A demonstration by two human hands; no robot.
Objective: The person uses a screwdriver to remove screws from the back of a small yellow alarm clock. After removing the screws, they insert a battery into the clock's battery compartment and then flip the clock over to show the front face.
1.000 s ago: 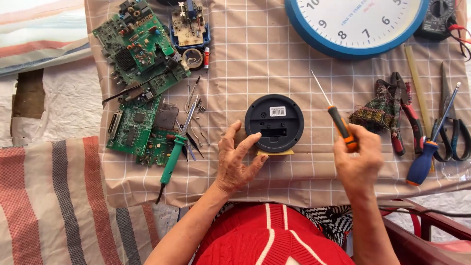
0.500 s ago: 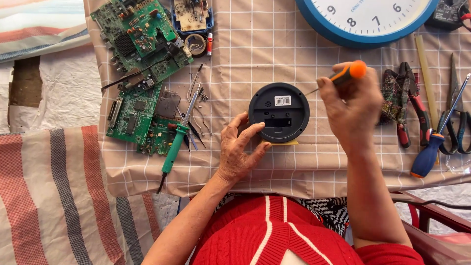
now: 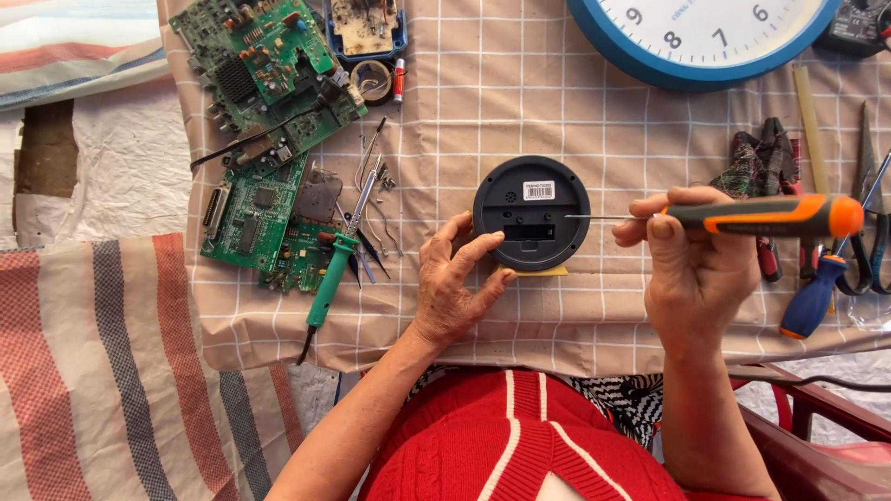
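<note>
While left hand (image 3: 452, 295) steadies the black disc (image 3: 531, 212) (rim touched), screwdriver (image 3: 742, 215) lies level.

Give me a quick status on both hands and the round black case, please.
Left hand steadies round black case. Right hand grips orange screwdriver, tip at case's right edge. Nothing in the way.

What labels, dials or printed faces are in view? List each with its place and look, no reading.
Sticker: small white rectangle with a barcode, upper back of the round black device by the left hand.
Wall clock: top edge, round, blue rim, white face with dark numerals, partly cut off.
No screens or packages.
</note>
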